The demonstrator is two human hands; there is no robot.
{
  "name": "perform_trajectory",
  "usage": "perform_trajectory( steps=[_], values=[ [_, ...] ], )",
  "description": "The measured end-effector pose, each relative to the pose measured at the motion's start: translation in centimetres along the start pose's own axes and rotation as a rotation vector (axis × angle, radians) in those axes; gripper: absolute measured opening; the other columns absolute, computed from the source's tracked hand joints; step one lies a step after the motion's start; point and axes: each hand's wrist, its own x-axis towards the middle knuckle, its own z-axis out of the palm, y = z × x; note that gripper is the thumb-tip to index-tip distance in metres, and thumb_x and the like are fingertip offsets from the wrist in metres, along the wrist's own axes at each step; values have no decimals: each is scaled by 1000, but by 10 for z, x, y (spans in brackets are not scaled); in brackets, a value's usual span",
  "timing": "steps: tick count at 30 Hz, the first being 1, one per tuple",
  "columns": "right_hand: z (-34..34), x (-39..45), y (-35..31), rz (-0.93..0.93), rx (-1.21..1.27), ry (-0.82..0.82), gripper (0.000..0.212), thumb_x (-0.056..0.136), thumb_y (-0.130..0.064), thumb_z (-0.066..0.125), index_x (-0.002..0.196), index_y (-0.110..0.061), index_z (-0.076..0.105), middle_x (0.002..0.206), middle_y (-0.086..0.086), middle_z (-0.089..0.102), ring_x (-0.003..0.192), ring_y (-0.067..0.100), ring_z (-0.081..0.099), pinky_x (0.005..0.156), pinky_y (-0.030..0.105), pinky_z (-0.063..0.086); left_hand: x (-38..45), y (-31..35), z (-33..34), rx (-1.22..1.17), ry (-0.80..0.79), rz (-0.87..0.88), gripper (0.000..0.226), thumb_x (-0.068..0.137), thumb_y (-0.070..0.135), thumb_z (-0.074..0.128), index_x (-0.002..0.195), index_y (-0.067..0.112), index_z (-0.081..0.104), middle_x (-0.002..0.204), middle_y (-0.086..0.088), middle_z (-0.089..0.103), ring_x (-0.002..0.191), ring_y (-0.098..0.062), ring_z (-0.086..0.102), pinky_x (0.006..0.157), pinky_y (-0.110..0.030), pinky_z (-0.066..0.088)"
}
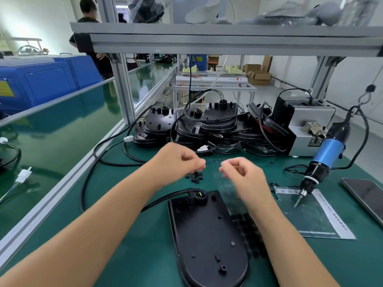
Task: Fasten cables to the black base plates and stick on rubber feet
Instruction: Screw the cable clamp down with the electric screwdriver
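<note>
Black base plate [207, 235] is laid flat on the green bench [128, 235], near edge, with a cable [165, 198] fastened at its far corner. Left hand [178, 160] and right hand [240, 172] are held above it, fingers curled, fingertips pinched; what is pinched cannot be told. Loose rubber feet [195, 177] are scattered beneath the left hand. Stacked plates [207, 127] are seen behind.

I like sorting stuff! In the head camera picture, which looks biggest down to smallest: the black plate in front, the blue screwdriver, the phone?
1. Black plate, clearly biggest, though also nearest the camera.
2. Blue screwdriver and phone: they look alike, and the phone is cut off, so no ranking.
</note>
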Motion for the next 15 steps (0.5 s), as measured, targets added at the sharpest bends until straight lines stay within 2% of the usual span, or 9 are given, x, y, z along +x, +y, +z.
perform_trajectory(
  steps=[1, 2, 3, 5, 7, 9, 11, 13, 15],
  values=[
    [-9, 6, 2, 35, 62, 140, 10, 91, -24, 61, 83, -22, 67, 80, -6, 72, 74, 7, 65, 63, 17, 47, 9, 10, 12, 27, 0, 28, 16, 86, 29, 69, 78, 18, 77, 75, -4, 74, 66, -26, 64, 68, -33, 56],
    [-19, 11, 5, 69, 127, 283, 11, 92, -24, 59, 83, -22, 66, 79, -6, 72, 73, 7, 65, 63, 20, 46, 18, 19, 28, 59, -26, 56, 16, 85, 28, 69, 76, 18, 77, 71, -3, 72, 56, -19, 58, 56, -23, 51],
    [-30, 15, 8, 99, 192, 427, 11, 92, -24, 57, 83, -24, 64, 76, -9, 72, 70, 4, 64, 62, 21, 43, 28, 26, 45, 97, -66, 81, 15, 86, 26, 69, 78, 17, 76, 68, 1, 71, 53, -13, 57, 51, -16, 45],
    [-55, 22, 13, 138, 299, 692, 11, 91, -23, 56, 82, -25, 61, 69, -11, 69, 61, -3, 61, 58, 18, 42, 49, 38, 81, 189, -152, 99, 11, 88, 22, 67, 88, 15, 76, 76, 5, 71, 70, -12, 66, 57, -13, 43],
    [-79, 26, 18, 152, 362, 875, 13, 91, -19, 54, 80, -25, 57, 70, -10, 66, 51, -5, 56, 50, 13, 41, 68, 44, 114, 302, -207, 96, 18, 91, 17, 63, 106, 14, 73, 98, 1, 70, 93, -18, 67, 73, -19, 48],
    [-95, 28, 25, 162, 358, 972, 14, 92, -17, 52, 80, -22, 55, 75, -6, 64, 49, -3, 53, 47, 10, 40, 81, 48, 138, 426, -263, 117, 31, 94, 13, 58, 124, 16, 64, 122, -3, 64, 107, -21, 62, 87, -28, 49],
    [-105, 29, 34, 179, 303, 1035, 8, 93, -17, 52, 85, -17, 56, 79, -5, 61, 61, 4, 55, 55, 14, 44, 92, 51, 156, 575, -322, 170, 41, 95, 8, 55, 134, 19, 56, 135, -5, 57, 118, -23, 56, 95, -32, 47],
    [-110, 28, 44, 207, 262, 1074, 5, 94, -20, 52, 95, -15, 55, 86, -6, 59, 76, 12, 55, 64, 21, 44, 101, 54, 168, 747, -374, 208, 45, 93, 1, 53, 134, 20, 57, 135, -6, 56, 118, -27, 56, 94, -36, 48],
    [-115, 30, 52, 256, 248, 1066, 17, 94, -27, 55, 105, -14, 54, 94, -4, 58, 81, 14, 55, 65, 20, 39, 106, 58, 177, 888, -395, 216, 41, 91, -2, 53, 126, 16, 63, 124, -7, 62, 105, -29, 60, 85, -35, 51]
  ],
)
